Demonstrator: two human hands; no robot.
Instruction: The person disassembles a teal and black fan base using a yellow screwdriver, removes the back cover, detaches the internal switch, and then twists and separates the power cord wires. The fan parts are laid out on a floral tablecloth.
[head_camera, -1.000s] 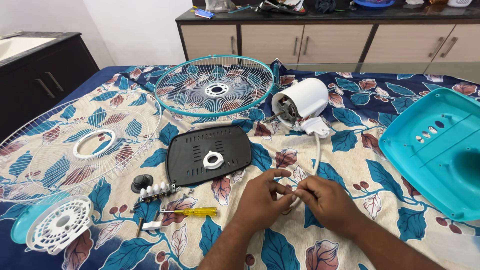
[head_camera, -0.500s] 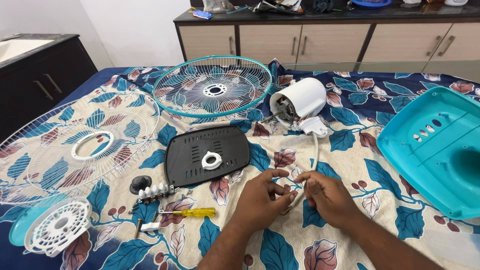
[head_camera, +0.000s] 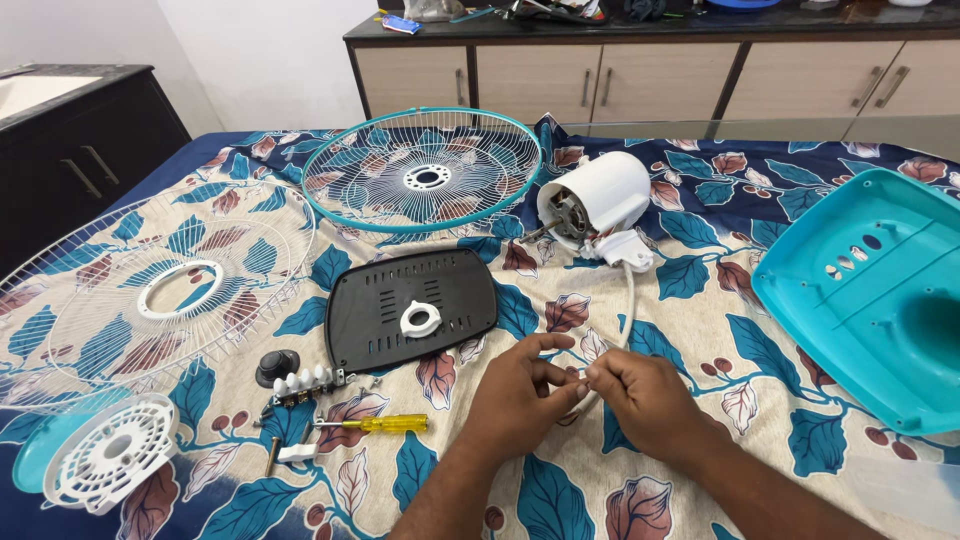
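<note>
My left hand (head_camera: 525, 395) and my right hand (head_camera: 645, 400) meet low in the middle of the view, fingertips pinched together on the end of a white cable (head_camera: 628, 300). That cable runs up to a white fan motor housing (head_camera: 597, 200) lying on its side on the flowered cloth. Left of my hands lies a yellow-handled screwdriver (head_camera: 375, 424). A black vented plate (head_camera: 410, 305) with a white ring nut (head_camera: 420, 319) on it sits just above my left hand.
A teal-rimmed wire grille (head_camera: 425, 170) lies at the back, a white wire grille (head_camera: 150, 285) at left. A teal fan base (head_camera: 870, 290) is at right. A switch block (head_camera: 300, 383), black knob (head_camera: 277, 365) and white round cover (head_camera: 110, 460) sit at lower left. Cabinets stand behind.
Both hands stay on the cable end, with the fingers shifting slightly. Nothing else has moved.
</note>
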